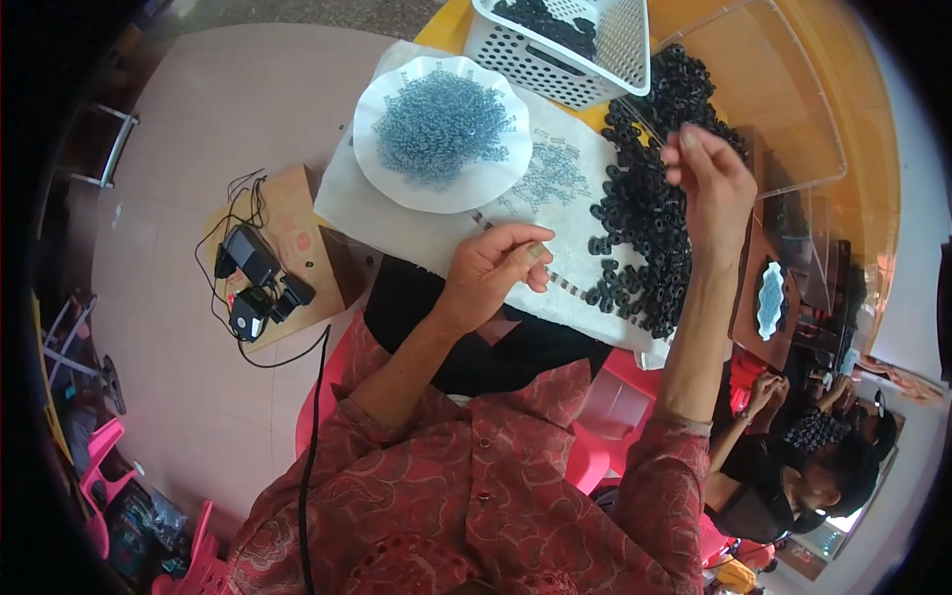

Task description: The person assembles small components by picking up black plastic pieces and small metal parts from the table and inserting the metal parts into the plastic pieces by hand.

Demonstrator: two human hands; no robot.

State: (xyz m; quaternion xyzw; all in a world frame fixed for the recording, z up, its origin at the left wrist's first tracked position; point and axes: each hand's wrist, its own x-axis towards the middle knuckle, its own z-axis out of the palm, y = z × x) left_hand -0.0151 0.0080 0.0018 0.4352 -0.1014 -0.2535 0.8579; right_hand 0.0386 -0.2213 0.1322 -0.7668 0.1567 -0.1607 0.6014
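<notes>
My left hand (499,268) is closed, thumb against fingers, on a thin striped strand (568,286) of dark and pale bands that shows on both sides of the fist. My right hand (709,178) is raised over a heap of small black pieces (645,213), its fingertips pinched together. A thin pale line runs beside those fingertips; what they hold is too small to make out. Left of the heap, small clear bluish pieces (545,174) lie loose on a white cloth (416,238). More of them fill a white wavy-rimmed dish (372,164) beyond my left hand.
A white perforated basket (555,74) holding black pieces stands at the back. Beside the heap is a clear plastic bin (808,94). To the left, a cardboard box (297,223) carries black adapters and cables (248,258). At right, another person (764,476) sits near a second wavy dish (770,297).
</notes>
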